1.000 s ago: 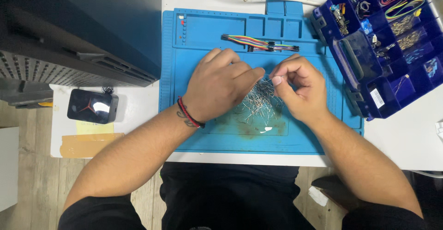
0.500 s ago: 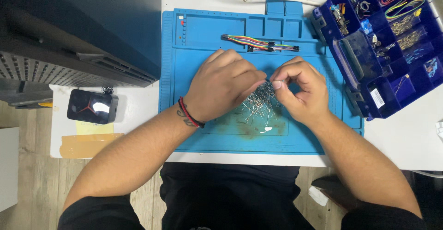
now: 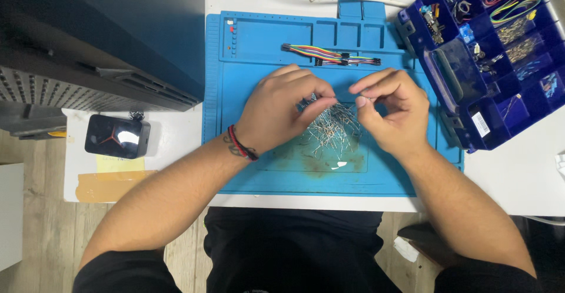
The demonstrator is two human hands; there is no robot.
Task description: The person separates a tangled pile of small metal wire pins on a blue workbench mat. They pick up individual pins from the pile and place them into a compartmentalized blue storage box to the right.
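A pile of small wire-legged parts (image 3: 336,129) lies in the middle of a blue work mat (image 3: 265,46). My left hand (image 3: 282,113) rests on the pile's left side, fingers curled down into the parts, a red and black band on the wrist. My right hand (image 3: 391,113) hovers at the pile's right edge, thumb and forefinger pinched together on what looks like one thin part; the part itself is too small to make out. The fingertips of both hands nearly meet above the pile.
A bundle of rainbow jumper wires (image 3: 329,55) lies on the mat behind the hands. An open blue compartment box (image 3: 494,52) of small parts stands at the right. A dark computer case (image 3: 100,34) fills the left, with a small black box (image 3: 116,136) and yellow notes near it.
My right hand has lifted slightly off the pile and drawn to the right, pinching. My left hand has stayed on the pile with small finger movements.
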